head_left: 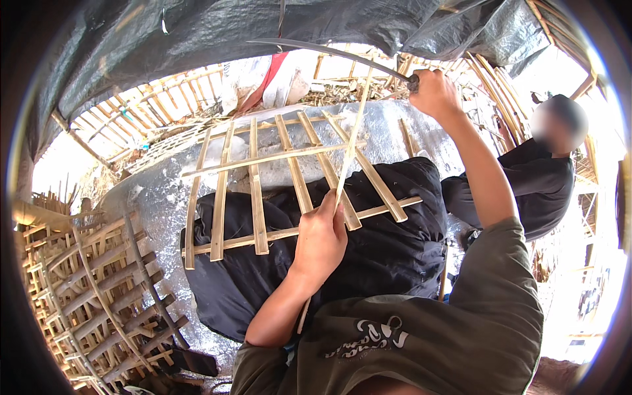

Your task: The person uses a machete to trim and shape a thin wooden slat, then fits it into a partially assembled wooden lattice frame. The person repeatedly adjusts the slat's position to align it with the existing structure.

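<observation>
My right hand (434,95) is raised at the upper right, closed around the dark handle of a machete (329,51). Its long, slightly curved blade points left, level with the tarp's lower edge. My left hand (320,234) is closed on a thin bamboo strip (356,125). This strip rises up and to the right, and its lower end shows below my wrist. Across my lap, over black cloth (395,263), lies a bamboo lattice (257,187) of several flat slats crossed by thinner rods. The left hand is over its lower rod; whether it touches the lattice, I cannot tell.
A shiny silver sheet (158,197) spreads around my legs. On the right sits a person in black (543,187). Woven bamboo panels (118,289) are stacked at the lower left. Overhead hangs a dark tarp (197,59), and pale sacks (289,82) stand at the back.
</observation>
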A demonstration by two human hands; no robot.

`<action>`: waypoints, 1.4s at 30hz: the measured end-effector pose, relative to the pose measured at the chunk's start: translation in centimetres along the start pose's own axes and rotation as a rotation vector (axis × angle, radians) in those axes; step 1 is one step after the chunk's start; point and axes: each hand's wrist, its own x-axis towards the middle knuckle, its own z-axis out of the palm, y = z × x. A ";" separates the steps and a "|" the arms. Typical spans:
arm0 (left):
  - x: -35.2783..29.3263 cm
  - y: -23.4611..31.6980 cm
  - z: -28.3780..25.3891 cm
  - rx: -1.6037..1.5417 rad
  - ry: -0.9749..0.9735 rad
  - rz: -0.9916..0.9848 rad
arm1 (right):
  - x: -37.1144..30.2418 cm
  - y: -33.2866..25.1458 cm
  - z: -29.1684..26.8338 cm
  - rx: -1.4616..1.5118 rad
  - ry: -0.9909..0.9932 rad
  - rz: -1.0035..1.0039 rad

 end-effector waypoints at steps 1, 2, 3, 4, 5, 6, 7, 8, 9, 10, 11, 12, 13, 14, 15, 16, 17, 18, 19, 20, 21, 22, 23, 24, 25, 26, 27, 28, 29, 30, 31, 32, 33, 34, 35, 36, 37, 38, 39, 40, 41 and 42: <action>0.0 -0.3 0.4 -0.013 0.011 0.011 | 1.2 1.1 0.3 -0.058 -0.015 0.025; 0.2 -0.5 0.7 0.010 0.010 0.013 | 2.5 2.2 1.0 -0.115 -0.031 0.048; 0.4 -0.8 0.9 0.034 0.007 0.012 | 3.1 3.2 1.7 -0.170 -0.048 0.072; 0.3 -1.1 1.1 0.060 0.006 0.005 | 3.2 4.2 2.8 -0.163 -0.087 0.104; 0.2 -1.6 1.0 0.032 -0.045 -0.034 | 3.5 5.2 3.9 -0.154 -0.121 0.131; 0.6 -2.2 0.9 -0.002 -0.092 -0.064 | 4.1 6.2 4.5 -0.150 -0.147 0.159; 1.0 -2.5 0.7 -0.035 -0.140 -0.095 | 4.2 6.7 5.2 -0.145 -0.139 0.187; 1.3 -2.3 0.5 -0.070 -0.107 -0.083 | 4.0 7.1 6.1 -0.134 -0.133 0.216; 1.1 -2.1 0.3 -0.104 -0.082 -0.080 | 3.3 6.8 6.6 -0.102 -0.131 0.209; 1.1 -2.0 0.1 -0.140 -0.059 -0.075 | 3.2 6.5 6.8 -0.080 -0.137 0.211; 1.3 -2.2 0.0 -0.134 -0.052 -0.089 | 3.3 6.3 7.0 -0.060 -0.143 0.215; 1.4 -2.6 -0.1 -0.130 -0.050 -0.108 | 3.0 5.8 6.9 -0.042 -0.156 0.221; 1.5 -2.9 -0.1 -0.127 -0.049 -0.126 | 2.9 5.7 7.0 0.024 -0.155 0.190; 1.4 -3.1 0.0 -0.129 -0.065 -0.138 | 2.6 5.5 6.9 0.071 -0.156 0.179; 1.4 -3.3 -0.1 -0.127 -0.077 -0.149 | 2.4 5.0 6.9 0.122 -0.157 0.165; 1.4 -3.4 -0.1 -0.125 -0.091 -0.160 | 2.1 4.5 6.7 0.173 -0.157 0.152; 1.4 -3.5 0.0 -0.125 -0.101 -0.165 | 1.7 4.3 6.6 0.190 -0.133 0.119; 1.4 -3.6 0.1 -0.125 -0.114 -0.170 | 1.2 4.0 6.6 0.246 -0.120 0.091; 1.5 -3.7 0.3 -0.126 -0.126 -0.175 | 0.8 3.8 6.7 0.301 -0.107 0.064; 1.5 -3.9 0.3 -0.163 -0.150 -0.198 | 0.2 3.4 6.7 0.356 -0.094 0.037; 1.5 -4.3 0.1 -0.196 -0.166 -0.226 | -1.1 1.7 5.4 0.410 -0.088 0.005; 1.6 -4.4 0.1 -0.234 -0.188 -0.247 | -1.9 0.8 4.5 0.379 -0.106 -0.004; 1.8 -4.0 0.0 -0.314 -0.223 -0.313 | -2.7 0.2 3.8 0.344 -0.125 -0.009; 2.1 -3.2 -0.5 -0.391 -0.257 -0.381 | -3.5 -0.5 3.2 0.312 -0.145 -0.015; 2.3 -2.6 -0.9 -0.459 -0.284 -0.446 | -4.4 -1.4 2.2 0.353 -0.156 -0.041; 2.2 -2.5 -1.0 -0.442 -0.284 -0.412 | -4.9 -1.8 2.2 0.324 -0.136 -0.058; 2.1 -2.4 -1.0 -0.434 -0.287 -0.376 | -5.3 -2.0 2.0 0.285 -0.117 -0.072; 2.0 -2.4 -1.0 -0.426 -0.289 -0.341 | -5.5 -2.2 1.8 0.247 -0.099 -0.088; 1.7 -2.6 -0.9 -0.391 -0.262 -0.278 | -5.0 -2.5 1.1 0.212 -0.138 -0.072; 1.4 -2.8 -0.7 -0.355 -0.236 -0.215 | -4.4 -2.2 1.3 0.219 -0.131 -0.054; 1.3 -2.8 -0.5 -0.322 -0.209 -0.149 | -3.3 -1.5 1.5 0.224 -0.121 -0.037; 1.2 -2.7 -0.6 -0.346 -0.222 -0.173 | -2.2 -0.8 1.9 0.230 -0.110 -0.022; 1.4 -2.4 -0.7 -0.376 -0.238 -0.192 | -1.0 0.5 2.4 0.215 -0.059 0.002; 1.5 -2.1 -0.7 -0.405 -0.255 -0.211 | 0.7 2.4 3.5 0.141 -0.052 0.051; 1.5 -1.8 -1.0 -0.448 -0.272 -0.262 | 1.5 3.0 3.7 0.113 -0.006 0.060; 1.6 -1.4 -1.2 -0.493 -0.291 -0.310 | 2.3 3.6 3.8 0.085 0.042 0.071; 1.9 -1.1 -1.4 -0.539 -0.316 -0.350 | 3.3 5.1 4.4 0.081 -0.012 0.115; 2.0 -1.2 -1.4 -0.592 -0.336 -0.397 | 3.3 6.9 6.2 0.093 0.005 0.107; 2.2 -1.5 -1.2 -0.649 -0.359 -0.444 | 3.3 9.1 8.2 0.101 0.022 0.101; 2.1 -1.9 -1.4 -0.695 -0.360 -0.503 | 3.3 7.9 8.4 0.126 0.030 0.074; 2.2 -2.0 -1.7 -0.729 -0.343 -0.542 | 2.3 7.4 8.5 0.217 -0.099 0.179; 2.3 -1.9 -2.0 -0.766 -0.325 -0.585 | 0.7 6.0 8.2 0.285 -0.027 0.139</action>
